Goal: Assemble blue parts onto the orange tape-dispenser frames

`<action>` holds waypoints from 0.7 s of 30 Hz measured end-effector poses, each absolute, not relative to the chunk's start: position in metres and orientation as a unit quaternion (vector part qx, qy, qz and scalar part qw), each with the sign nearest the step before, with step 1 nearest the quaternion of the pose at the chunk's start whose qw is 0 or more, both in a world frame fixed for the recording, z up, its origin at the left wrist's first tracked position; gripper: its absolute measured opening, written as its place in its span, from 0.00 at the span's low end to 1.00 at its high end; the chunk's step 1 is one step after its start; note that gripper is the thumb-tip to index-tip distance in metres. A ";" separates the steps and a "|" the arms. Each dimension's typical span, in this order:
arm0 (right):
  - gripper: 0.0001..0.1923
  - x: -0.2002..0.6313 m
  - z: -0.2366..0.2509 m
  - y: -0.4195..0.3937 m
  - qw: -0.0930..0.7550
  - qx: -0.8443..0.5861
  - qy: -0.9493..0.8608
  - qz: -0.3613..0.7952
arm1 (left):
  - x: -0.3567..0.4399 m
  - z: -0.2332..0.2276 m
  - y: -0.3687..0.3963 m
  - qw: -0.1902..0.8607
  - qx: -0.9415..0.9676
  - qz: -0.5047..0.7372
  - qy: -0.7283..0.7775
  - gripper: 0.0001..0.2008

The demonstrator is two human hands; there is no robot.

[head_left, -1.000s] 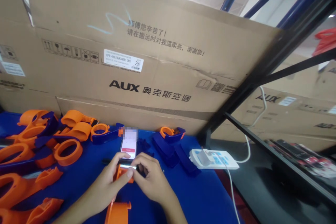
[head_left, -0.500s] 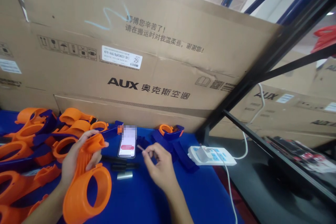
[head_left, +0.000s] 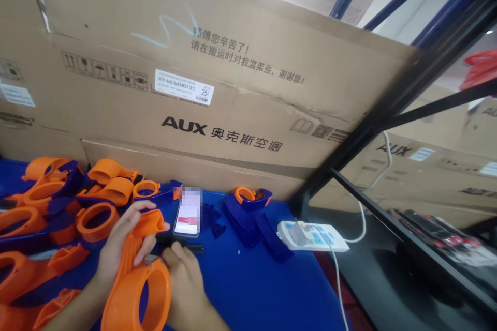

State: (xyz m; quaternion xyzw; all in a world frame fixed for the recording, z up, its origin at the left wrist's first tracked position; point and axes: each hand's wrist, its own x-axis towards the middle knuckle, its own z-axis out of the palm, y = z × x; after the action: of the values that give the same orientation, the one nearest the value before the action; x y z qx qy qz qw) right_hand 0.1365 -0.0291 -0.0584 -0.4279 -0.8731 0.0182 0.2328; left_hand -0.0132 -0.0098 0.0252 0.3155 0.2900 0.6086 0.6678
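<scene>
My left hand (head_left: pixel 116 248) is wrapped round an orange plastic part (head_left: pixel 134 253) with a wide ring at its near end and a hollow, squared end at the top. Just right of that part, low over the blue table, is my right hand (head_left: pixel 184 274). Its fingers are curled and pressed together beside the ring; whatever they grip is hidden. Dark pen-like tools (head_left: pixel 190 246) lie right behind the right knuckles. Beyond them lies a phone (head_left: pixel 188 217) with its screen lit.
Many orange ringed parts (head_left: pixel 97 222) and blue parts crowd the left. Blue plastic pieces (head_left: pixel 248 225) and an orange-blue assembly (head_left: pixel 252 196) lie right of the phone. A white power strip (head_left: pixel 312 236) with cords sits at the table's right edge. Large cardboard boxes (head_left: pixel 233 93) stand behind.
My right hand has moved left and toward me, from beside the phone to beside the orange part. The small thin piece in its fingertips no longer shows. The silvery piece is now hidden.
</scene>
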 end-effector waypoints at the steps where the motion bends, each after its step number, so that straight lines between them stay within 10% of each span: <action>1: 0.07 0.138 -0.055 -0.029 0.237 -0.430 -0.871 0.024 | -0.014 0.026 -0.010 0.667 0.316 0.609 0.291 0.15; 10: 0.12 0.212 0.015 -0.017 0.442 -0.505 -0.723 0.164 | -0.007 0.024 -0.005 0.625 0.337 0.598 0.372 0.17; 21: 0.37 0.209 0.024 -0.026 0.415 -0.350 -0.792 0.279 | 0.002 -0.003 0.000 0.572 0.342 0.630 0.398 0.26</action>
State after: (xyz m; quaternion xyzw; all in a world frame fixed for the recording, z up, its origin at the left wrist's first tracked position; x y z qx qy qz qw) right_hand 0.2089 -0.0265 0.0241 -0.3504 -0.7917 0.2790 0.4154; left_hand 0.0018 -0.0002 -0.0029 0.3417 0.3977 0.6304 0.5724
